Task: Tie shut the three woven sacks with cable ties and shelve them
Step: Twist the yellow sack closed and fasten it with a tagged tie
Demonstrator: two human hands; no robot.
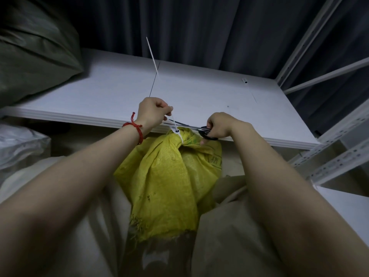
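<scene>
A yellow woven sack [169, 176] stands in front of me, its neck gathered and bound by a white cable tie [177, 132]. The tie's long loose tail [152, 56] sticks up and away over the shelf. My left hand [152, 111], with a red string at the wrist, pinches that tail just above the tie's head. My right hand [218, 124] grips black-handled scissors [205, 131], whose blades reach left across the tail close to the head.
A white shelf board [199, 96] runs behind the sack, with a dark green sack [34, 48] on its left end. White metal shelf uprights [327, 156] stand at the right. A pale bag [18, 144] lies at the lower left, beige fabric around the sack's base.
</scene>
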